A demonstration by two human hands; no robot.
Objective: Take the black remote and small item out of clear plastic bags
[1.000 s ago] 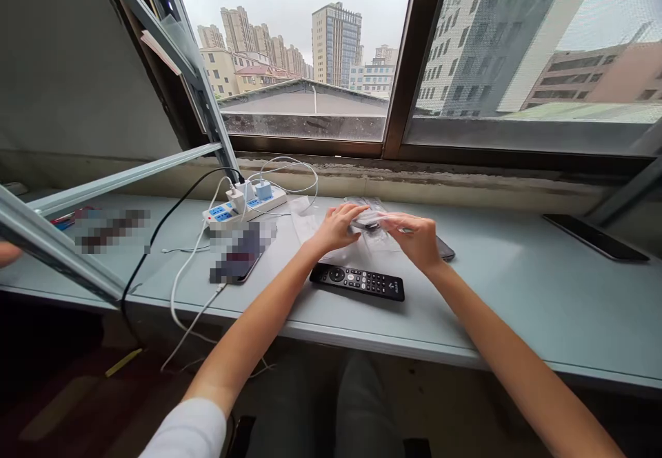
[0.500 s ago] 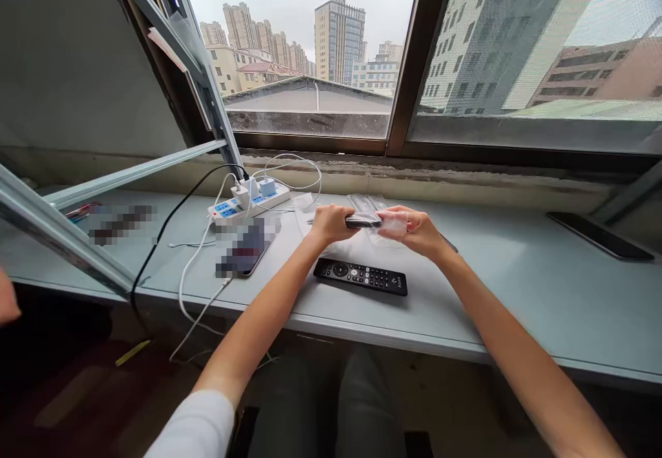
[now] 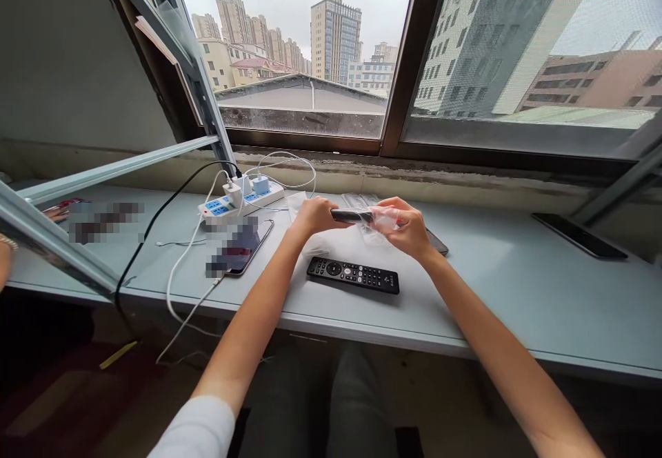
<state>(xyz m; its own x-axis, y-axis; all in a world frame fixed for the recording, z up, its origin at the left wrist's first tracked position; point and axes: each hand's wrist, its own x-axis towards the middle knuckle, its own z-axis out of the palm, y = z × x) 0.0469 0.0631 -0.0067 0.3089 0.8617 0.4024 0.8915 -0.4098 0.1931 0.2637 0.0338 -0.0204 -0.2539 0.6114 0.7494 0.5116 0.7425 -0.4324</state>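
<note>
My left hand (image 3: 315, 216) is closed around the left end of a slim black bar (image 3: 345, 216), which looks like a remote control seen nearly edge-on. A clear plastic bag (image 3: 383, 218) is pinched in my right hand (image 3: 409, 229), and its film lies around the bar's right end. How far the bar reaches inside is hidden by my fingers. Both hands are held above the desk. Below them a black remote control (image 3: 353, 275) lies with its buttons up. More clear plastic bags (image 3: 356, 201) lie behind my hands.
A phone (image 3: 248, 254) with a white cable lies left, before a white power strip (image 3: 241, 204) with chargers. Partly behind my right wrist is a dark flat device (image 3: 438, 243). A black tablet-like slab (image 3: 579, 235) lies far right. A metal frame (image 3: 124, 168) stands left; another person's arm (image 3: 5, 261) shows at the edge.
The clear bag in my right hand now covers more of the black bar's right end. The whole view has shifted slightly, and the other person's arm at the left has moved up.
</note>
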